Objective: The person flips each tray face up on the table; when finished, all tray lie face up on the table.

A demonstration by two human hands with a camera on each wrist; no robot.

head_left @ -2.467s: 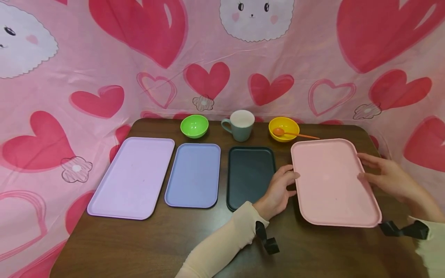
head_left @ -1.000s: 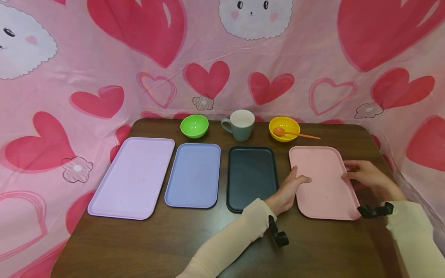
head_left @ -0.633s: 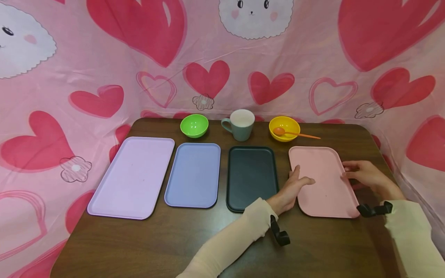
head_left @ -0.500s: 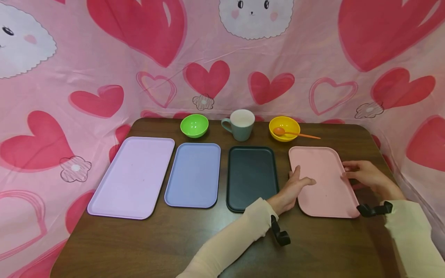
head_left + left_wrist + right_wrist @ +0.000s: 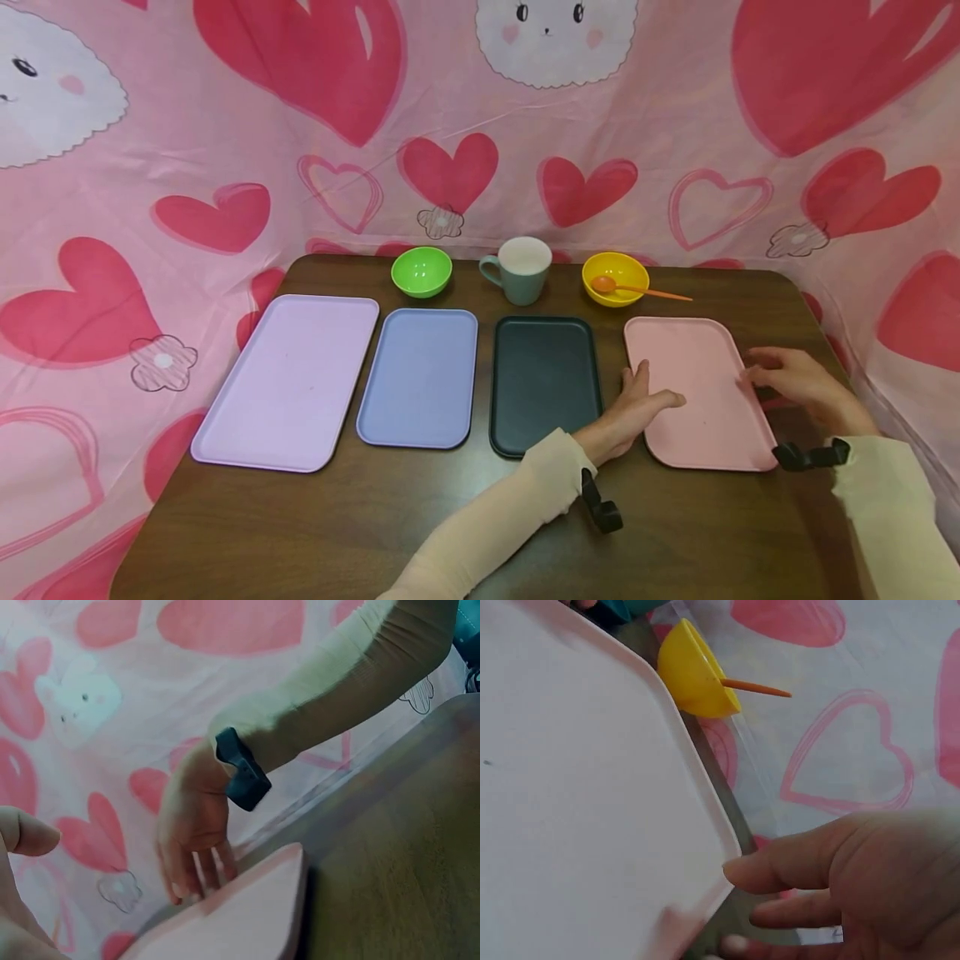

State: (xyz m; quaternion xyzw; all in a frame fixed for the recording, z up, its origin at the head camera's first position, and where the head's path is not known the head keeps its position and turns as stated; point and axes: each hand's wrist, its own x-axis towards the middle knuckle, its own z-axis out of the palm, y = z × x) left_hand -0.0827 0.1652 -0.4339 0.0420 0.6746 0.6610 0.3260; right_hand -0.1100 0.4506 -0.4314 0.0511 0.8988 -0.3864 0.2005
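A pink tray (image 5: pixel 701 392) lies flat at the right end of a row of trays. At its left edge is my left hand (image 5: pixel 626 414), fingers and thumb spread, the thumb stretched over the tray's surface. My right hand (image 5: pixel 806 383) is at the opposite edge with its fingers loosely extended. In the right wrist view the thumb tip (image 5: pixel 739 874) meets the tray's rim, and the other fingers are spread below, apart from it. Left of the left hand lies a dark green tray (image 5: pixel 543 383).
A blue tray (image 5: pixel 418 379) and a larger lilac tray (image 5: pixel 292 383) lie further left on the brown table (image 5: pixel 337 533). Behind the trays stand a green bowl (image 5: pixel 422 273), a grey-green mug (image 5: pixel 522 275) and a yellow bowl (image 5: pixel 615 296) with an orange spoon (image 5: pixel 660 294).
The pink tray came down from both hands' grip onto the table, shifting slightly left. Since half a second ago, the left hand's fingers have spread wider; the tray stays put.
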